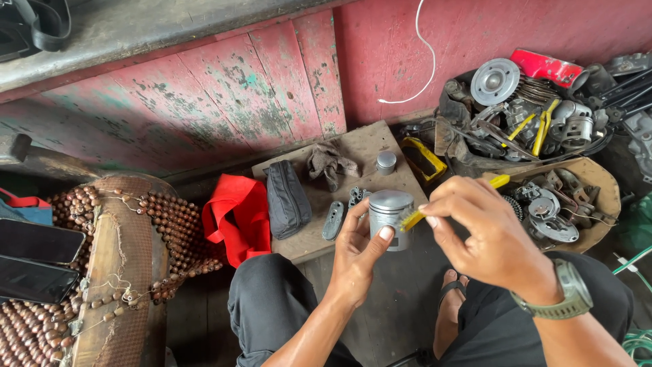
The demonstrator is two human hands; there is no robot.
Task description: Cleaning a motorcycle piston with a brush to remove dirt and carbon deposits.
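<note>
Two hands, left hand (354, 255) gripping grey piston (390, 216), right hand (490, 239) brushing (yellow brush (448, 201), probably).

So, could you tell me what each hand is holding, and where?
Left hand grips the metal piston by its side; right hand holds the yellow brush mid-handle.

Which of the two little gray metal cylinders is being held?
The bigger metal cylinder, gripped in the left hand. The smaller cylinder stands alone on the wooden board behind it.

Two dark phone screens (37, 261) lie flat at far left.
</note>
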